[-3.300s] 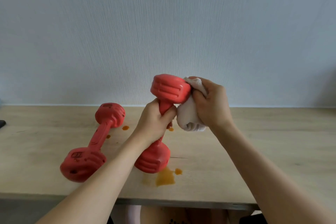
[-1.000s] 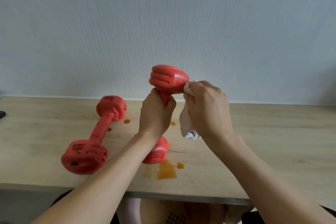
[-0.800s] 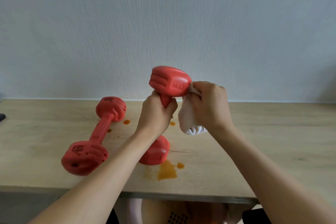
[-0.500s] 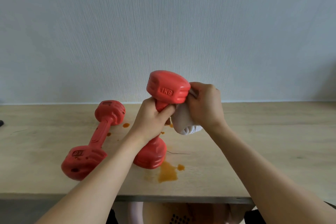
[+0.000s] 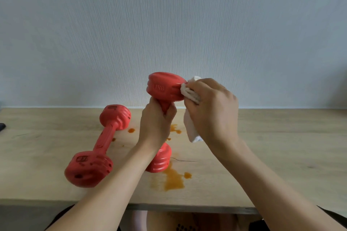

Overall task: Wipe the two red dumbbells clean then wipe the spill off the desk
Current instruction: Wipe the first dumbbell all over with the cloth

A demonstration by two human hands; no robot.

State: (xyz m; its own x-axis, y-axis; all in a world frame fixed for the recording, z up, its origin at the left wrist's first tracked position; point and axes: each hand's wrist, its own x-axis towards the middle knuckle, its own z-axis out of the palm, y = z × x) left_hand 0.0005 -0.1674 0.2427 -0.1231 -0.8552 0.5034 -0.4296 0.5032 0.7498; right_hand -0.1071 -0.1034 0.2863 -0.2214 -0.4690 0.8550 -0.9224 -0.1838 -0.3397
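Nearest me the orange spill (image 5: 173, 178) lies on the desk (image 5: 272, 155). Above it the left hand (image 5: 155, 125) grips the upright dumbbell (image 5: 165, 90) by its handle, long axis near-vertical. The right hand (image 5: 212, 110) presses a bunched cloth (image 5: 189, 93) against its top head; the second dumbbell (image 5: 101, 144) lies left, pointing away.

A light wooden desk (image 5: 272, 148) carries a red plastic dumbbell (image 5: 101, 144) lying flat at nine o'clock, orange liquid puddles (image 5: 173, 179) at six o'clock, smaller orange drops (image 5: 131, 130) toward the centre, and a dark object (image 5: 2, 126) at the far nine o'clock edge.
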